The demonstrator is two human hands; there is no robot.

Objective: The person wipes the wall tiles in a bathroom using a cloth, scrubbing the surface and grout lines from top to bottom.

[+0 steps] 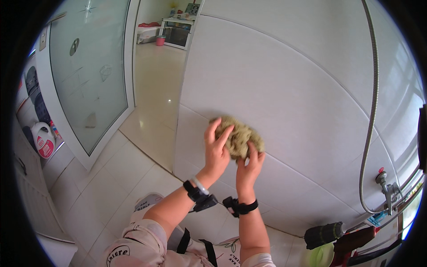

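A crumpled, fluffy yellow-green cloth (239, 137) is bunched between my two hands, in front of the pale tiled wall (267, 86). My left hand (216, 150) grips its left side, with the fingers spread over it. On the lower right side, the fingers of my right hand (251, 167) press into the cloth. Whether the cloth touches the wall I cannot tell. Black straps with small devices sit on both wrists, and a pale bracelet is on the left one.
At the left stand a frosted glass door (90, 76) and a white detergent jug (43, 140). A metal shower hose (373, 100) hangs at the right, beside a wall tap (388, 193). Below it are a dark wrapped cylinder (323, 235) and a green basin (320, 255).
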